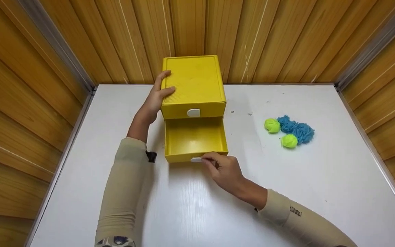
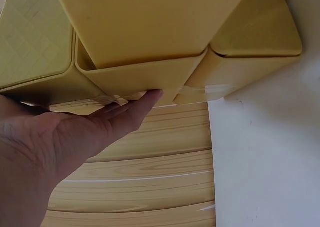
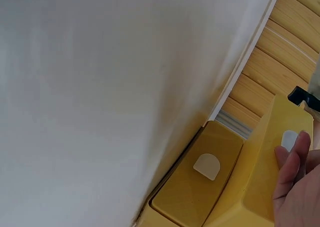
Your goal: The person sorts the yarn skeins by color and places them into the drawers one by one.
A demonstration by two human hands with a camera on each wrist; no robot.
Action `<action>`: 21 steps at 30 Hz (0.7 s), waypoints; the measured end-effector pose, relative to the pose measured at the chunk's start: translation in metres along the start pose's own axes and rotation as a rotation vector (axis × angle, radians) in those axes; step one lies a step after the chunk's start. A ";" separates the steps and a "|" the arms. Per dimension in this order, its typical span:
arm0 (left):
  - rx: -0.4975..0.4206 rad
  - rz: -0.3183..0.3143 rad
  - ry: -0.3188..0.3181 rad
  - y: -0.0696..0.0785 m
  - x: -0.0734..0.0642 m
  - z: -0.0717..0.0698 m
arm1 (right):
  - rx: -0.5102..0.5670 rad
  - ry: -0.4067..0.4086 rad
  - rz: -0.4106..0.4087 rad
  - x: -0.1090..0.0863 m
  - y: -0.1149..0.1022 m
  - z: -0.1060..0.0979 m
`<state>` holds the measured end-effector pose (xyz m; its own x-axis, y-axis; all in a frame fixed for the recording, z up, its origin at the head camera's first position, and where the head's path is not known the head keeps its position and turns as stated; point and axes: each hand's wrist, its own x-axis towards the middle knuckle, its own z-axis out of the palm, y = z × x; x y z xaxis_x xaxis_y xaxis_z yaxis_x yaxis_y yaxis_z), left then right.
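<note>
A yellow drawer cabinet (image 1: pixel 194 79) stands near the back of the table, its middle drawer (image 1: pixel 196 137) pulled out with a bare yellow floor. My left hand (image 1: pixel 154 97) presses against the cabinet's left side, with the thumb and a finger over the top edge. In the left wrist view, its fairly straight fingers lie along the side wall. At the drawer's front, my right hand (image 1: pixel 225 171) pinches the white handle (image 1: pixel 196 160) between thumb and fingers. The right wrist view shows the bottom drawer (image 3: pixel 195 177) closed below, and the top drawer (image 1: pixel 177 111) is closed too.
To the right on the white table (image 1: pixel 303 192) lie a bundle of blue yarn (image 1: pixel 302 132) and two lime-yellow balls, one at the left (image 1: pixel 272 125) and one nearer (image 1: pixel 289 141). A wood-look wall (image 1: pixel 269 41) rises close behind the cabinet.
</note>
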<state>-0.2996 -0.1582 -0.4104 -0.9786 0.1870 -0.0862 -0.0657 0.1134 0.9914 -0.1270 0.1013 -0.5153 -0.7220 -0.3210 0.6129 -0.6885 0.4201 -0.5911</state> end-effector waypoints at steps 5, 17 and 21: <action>0.010 0.000 0.000 0.001 0.001 -0.002 | 0.004 0.002 0.008 0.000 0.000 0.000; 0.003 0.013 0.002 0.000 0.002 -0.002 | 0.027 -0.069 -0.006 0.001 0.003 -0.010; 0.008 0.006 0.006 0.000 0.002 -0.001 | 0.046 -0.076 -0.032 0.001 0.004 -0.019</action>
<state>-0.3016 -0.1588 -0.4109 -0.9800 0.1822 -0.0801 -0.0586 0.1205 0.9910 -0.1295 0.1189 -0.5073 -0.7018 -0.3979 0.5909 -0.7122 0.3701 -0.5965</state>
